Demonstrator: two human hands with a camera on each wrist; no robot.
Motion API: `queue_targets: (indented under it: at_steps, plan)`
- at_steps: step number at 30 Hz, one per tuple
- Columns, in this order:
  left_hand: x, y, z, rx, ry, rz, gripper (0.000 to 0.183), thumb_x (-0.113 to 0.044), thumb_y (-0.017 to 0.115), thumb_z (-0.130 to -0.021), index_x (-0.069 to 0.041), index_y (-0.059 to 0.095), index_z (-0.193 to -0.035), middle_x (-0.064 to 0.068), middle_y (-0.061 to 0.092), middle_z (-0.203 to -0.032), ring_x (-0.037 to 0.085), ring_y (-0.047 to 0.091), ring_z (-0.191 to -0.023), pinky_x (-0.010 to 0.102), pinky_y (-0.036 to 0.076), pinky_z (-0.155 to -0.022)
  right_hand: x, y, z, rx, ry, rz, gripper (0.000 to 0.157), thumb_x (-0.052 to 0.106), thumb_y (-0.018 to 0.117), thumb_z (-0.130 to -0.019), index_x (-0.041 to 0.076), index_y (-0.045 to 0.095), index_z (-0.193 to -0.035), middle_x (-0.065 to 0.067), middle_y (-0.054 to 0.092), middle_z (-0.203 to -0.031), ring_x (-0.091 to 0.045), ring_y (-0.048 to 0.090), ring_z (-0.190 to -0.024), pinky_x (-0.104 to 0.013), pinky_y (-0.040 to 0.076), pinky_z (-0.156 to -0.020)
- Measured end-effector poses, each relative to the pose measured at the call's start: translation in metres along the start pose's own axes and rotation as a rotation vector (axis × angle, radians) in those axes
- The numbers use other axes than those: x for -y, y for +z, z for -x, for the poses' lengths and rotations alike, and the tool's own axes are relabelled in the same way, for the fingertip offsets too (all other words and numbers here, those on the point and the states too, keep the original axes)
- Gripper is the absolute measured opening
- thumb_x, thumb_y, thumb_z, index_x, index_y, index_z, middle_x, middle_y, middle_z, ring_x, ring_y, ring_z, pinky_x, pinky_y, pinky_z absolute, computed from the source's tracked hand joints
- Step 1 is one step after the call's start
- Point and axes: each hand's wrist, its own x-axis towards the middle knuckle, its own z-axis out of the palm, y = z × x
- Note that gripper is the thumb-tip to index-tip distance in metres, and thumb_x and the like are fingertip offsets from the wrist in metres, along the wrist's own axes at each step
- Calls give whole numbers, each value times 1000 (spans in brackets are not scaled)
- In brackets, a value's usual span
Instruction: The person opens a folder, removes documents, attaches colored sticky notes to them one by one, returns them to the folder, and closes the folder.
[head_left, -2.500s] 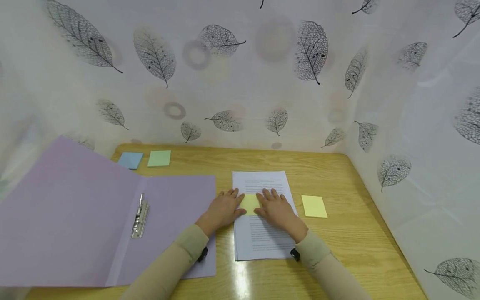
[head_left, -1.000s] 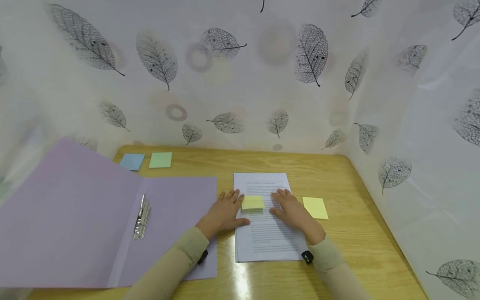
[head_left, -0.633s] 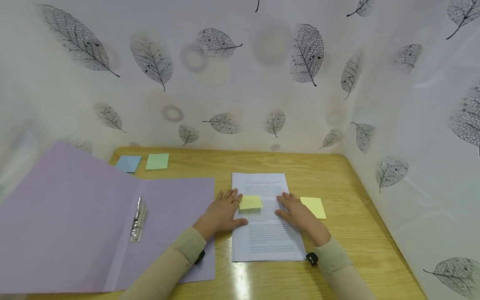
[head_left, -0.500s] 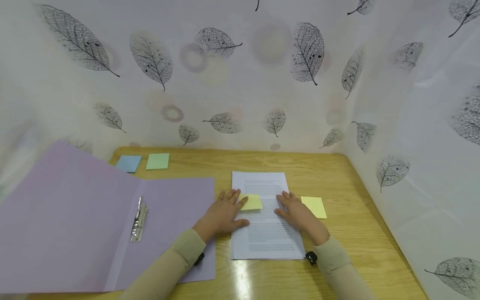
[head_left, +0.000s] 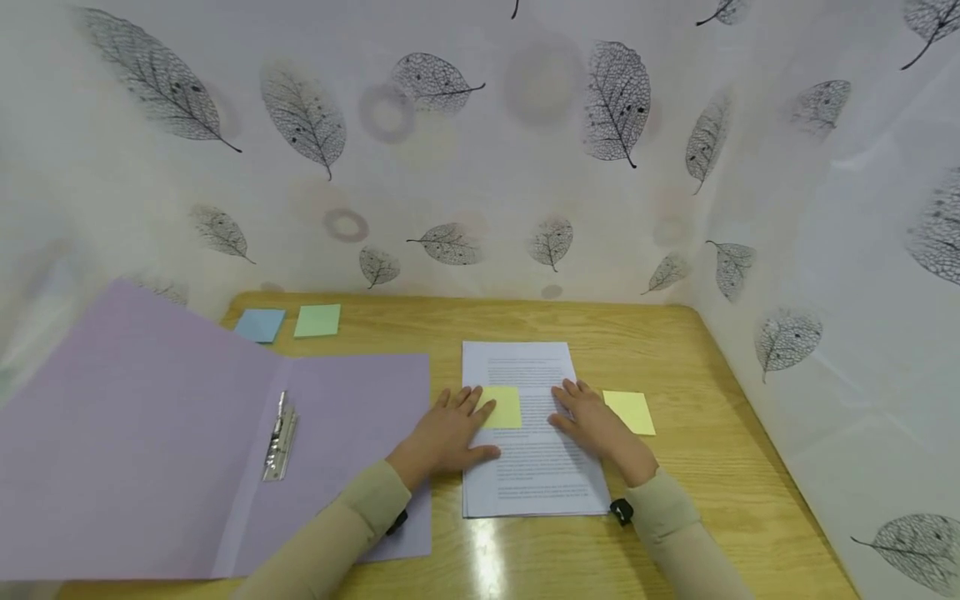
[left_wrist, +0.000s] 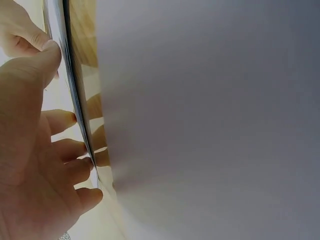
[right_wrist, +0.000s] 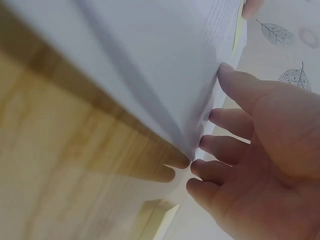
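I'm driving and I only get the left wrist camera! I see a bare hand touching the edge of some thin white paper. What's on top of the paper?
Observer: A square yellow paper note lies on the stack of white printed sheets.
Operator: Ooh! And what's on the far side, past the papers?
Observer: A second square yellow paper note lies on the wood-grain table, beside the person's right hand.
Operator: There's a huge plain greyish thing too. Has it got anything on it?
Observer: That looks like the open purple folder; it has a shiny silver metal clip inside, near its fold.
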Motion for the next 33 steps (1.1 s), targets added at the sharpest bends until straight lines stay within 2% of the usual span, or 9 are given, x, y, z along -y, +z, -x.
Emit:
queue_targets:
  at_steps: [8, 11, 14, 17, 20, 23, 28, 29, 33]
  plan:
    - [5, 7, -1, -14, 9, 48, 85, -72, 43, -103, -16, 31, -167, 17, 25, -174, 35, 27, -161, 58, 23, -131, 7, 0, -8, -44, -36, 14, 55, 25, 66, -105, -8, 54, -148, -38, 42, -157, -62, 31, -150, -73, 31, -121]
    - [10, 5, -3, -36, 11, 130, 83, -68, 43, -105, -13, 34, -166, 19, 29, -172, 37, 29, -160, 58, 26, -131, 18, 3, -14, -45, -72, -27, 57, 26, 65, -106, -6, 52, -150, -37, 40, -160, -59, 30, -152, -71, 28, -123]
    - [16, -2, -2, -69, 2, 225, 80, -65, 46, -106, -11, 39, -163, 20, 34, -170, 44, 37, -155, 61, 34, -126, 29, 8, -21, -17, -125, -46, 57, 28, 65, -106, -4, 51, -152, -35, 41, -161, -57, 31, -153, -70, 29, -123]
    - [29, -9, -2, -103, -11, 306, 75, -60, 48, -107, -8, 43, -161, 21, 39, -167, 46, 40, -153, 60, 37, -124, 38, 14, -26, 8, -157, -45, 56, 27, 66, -105, -3, 53, -151, -33, 43, -160, -57, 34, -151, -70, 31, -122]
    - [51, -15, 1, -160, -35, 367, 69, -51, 49, -110, -2, 45, -158, 23, 43, -164, 44, 40, -153, 57, 34, -127, 43, 16, -26, 19, -168, -40, 56, 26, 67, -104, -3, 54, -150, -34, 44, -159, -58, 36, -150, -71, 32, -121]
    - [82, -21, 8, -240, -88, 397, 63, -40, 52, -111, 2, 45, -156, 27, 46, -160, 45, 42, -152, 57, 32, -127, 41, 15, -21, 18, -157, -37, 57, 26, 67, -104, -2, 53, -152, -35, 43, -159, -58, 35, -150, -71, 31, -122]
    - [140, -31, 20, -383, -236, 360, 59, -28, 54, -110, 9, 44, -154, 33, 50, -154, 52, 49, -143, 61, 38, -122, 25, 6, -2, -20, -95, -15, 57, 24, 67, -104, -2, 51, -152, -35, 42, -160, -58, 33, -151, -71, 29, -122]
    - [151, -34, 23, -396, -269, 360, 59, -27, 53, -110, 11, 43, -153, 34, 55, -149, 51, 52, -140, 62, 40, -121, 22, 4, 2, -27, -78, -11, 57, 24, 67, -104, -3, 51, -152, -35, 41, -160, -58, 33, -151, -71, 29, -123]
    - [187, -42, 32, -433, -405, 357, 61, -23, 49, -109, 18, 37, -153, 41, 53, -145, 56, 52, -136, 64, 42, -117, 9, -1, 17, -47, -37, -7, 58, 24, 68, -104, -7, 51, -150, -37, 41, -159, -59, 32, -151, -72, 30, -122]
